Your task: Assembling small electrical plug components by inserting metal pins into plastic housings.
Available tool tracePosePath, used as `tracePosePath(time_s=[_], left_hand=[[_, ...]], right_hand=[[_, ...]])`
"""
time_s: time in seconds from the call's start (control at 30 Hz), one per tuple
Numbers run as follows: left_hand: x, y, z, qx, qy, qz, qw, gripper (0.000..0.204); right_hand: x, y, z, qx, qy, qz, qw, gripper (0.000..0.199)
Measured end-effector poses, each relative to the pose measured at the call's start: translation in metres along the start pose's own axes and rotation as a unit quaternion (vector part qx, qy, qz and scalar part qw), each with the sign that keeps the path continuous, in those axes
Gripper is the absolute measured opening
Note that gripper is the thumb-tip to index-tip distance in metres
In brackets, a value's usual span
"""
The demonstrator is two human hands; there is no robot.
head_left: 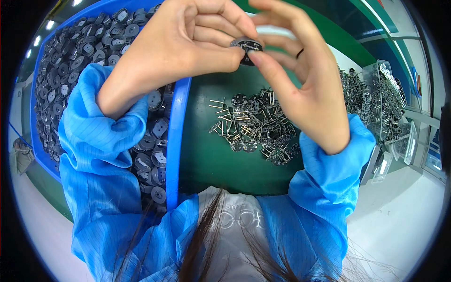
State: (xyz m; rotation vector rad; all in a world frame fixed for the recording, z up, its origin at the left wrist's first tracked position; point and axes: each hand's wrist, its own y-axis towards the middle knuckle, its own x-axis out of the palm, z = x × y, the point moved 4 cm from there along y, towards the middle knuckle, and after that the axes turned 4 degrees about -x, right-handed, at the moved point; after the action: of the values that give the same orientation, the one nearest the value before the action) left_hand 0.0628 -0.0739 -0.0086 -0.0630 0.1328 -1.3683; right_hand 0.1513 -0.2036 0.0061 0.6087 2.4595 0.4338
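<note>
Both hands meet near the top edge: the left hand (188, 42) and right hand (300, 80) pinch one small dark round part (246, 47) between fingertips, mostly hidden by them. Below lies a pile of pinned parts (256, 127) on the green surface (211, 160). The blue bin (176, 141) of dark discs is partly covered by the left sleeve (98, 155).

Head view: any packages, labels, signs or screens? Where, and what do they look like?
Clear plastic trays: far right on the table, transparent, holding metal pin parts.
Blue bin: left, under the left hand, full of dark round parts.
No labels, signs or screens are clearly visible.
</note>
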Motion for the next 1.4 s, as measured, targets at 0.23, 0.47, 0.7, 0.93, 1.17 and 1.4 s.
tracePosePath(time_s=[0.23,0.47,0.7,0.93,1.17,1.4], left_hand=[[0.0,-0.004,0.004,0.032,-0.029,-0.003,0.999,0.035],[0.006,-0.008,0.026,0.018,0.021,0.031,0.999,0.028],[0.003,-0.001,0.012,0.045,0.033,0.02,0.998,0.032],[-0.025,0.0,0.001,0.086,-0.024,0.037,0.995,0.064],[-0.071,-0.004,-0.003,0.035,0.666,0.235,0.707,0.049],[-0.092,-0.014,-0.031,0.051,0.757,0.311,0.573,0.037]], right_hand=[[0.005,-0.002,0.013,0.139,0.22,-0.08,0.962,0.041],[0.003,-0.001,0.014,0.146,0.275,-0.062,0.948,0.038],[0.004,0.0,0.022,0.135,0.213,-0.032,0.967,0.037],[-0.008,0.029,0.006,-0.111,-0.084,0.05,0.989,0.018],[-0.058,0.04,0.156,0.04,-0.374,0.047,0.925,0.017],[-0.051,0.037,0.086,0.161,-0.377,-0.005,0.912,0.041]])
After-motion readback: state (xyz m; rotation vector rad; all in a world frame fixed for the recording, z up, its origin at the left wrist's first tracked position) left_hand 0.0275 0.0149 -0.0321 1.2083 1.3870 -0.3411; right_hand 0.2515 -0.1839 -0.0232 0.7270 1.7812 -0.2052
